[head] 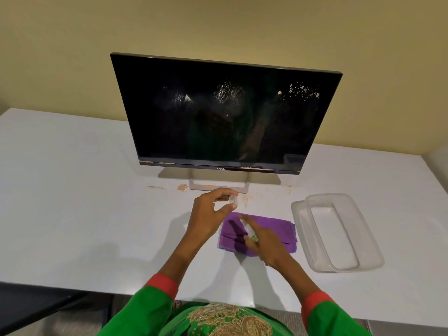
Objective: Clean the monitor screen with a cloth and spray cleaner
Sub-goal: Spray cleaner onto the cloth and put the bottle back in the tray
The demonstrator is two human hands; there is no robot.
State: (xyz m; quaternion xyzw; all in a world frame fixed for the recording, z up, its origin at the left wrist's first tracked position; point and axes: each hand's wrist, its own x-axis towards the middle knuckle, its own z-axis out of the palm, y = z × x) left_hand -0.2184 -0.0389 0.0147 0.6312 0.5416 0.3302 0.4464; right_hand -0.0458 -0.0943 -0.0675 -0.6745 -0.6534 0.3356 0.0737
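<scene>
- The monitor (225, 115) stands at the back of the white table (72, 214), in front of a yellow wall (218, 25).
- Its screen is black and off. White specks and smears sit on the top part of the glass, and light crumbs line the bottom edge.
- The left hand (211, 212) is in front of the monitor's stand (219, 185). Its thumb and fingers pinch a small clear cap (233, 199).
- The right hand (263, 241) is above the purple cloth (278, 232). Its fingers curl round a small spray bottle (249, 232), and the first finger lies along the top of it. The bottle is blurry, with a bit of green showing.
- The purple cloth lies folded on the table, just beside the person and in front of the monitor.
- A clear plastic tub (339, 231) sits on the table, right of the cloth and apart from it.
- Tan crumbs and smudges dot the table near the stand.
- Both sleeves (155, 301) are green with red cuffs.
</scene>
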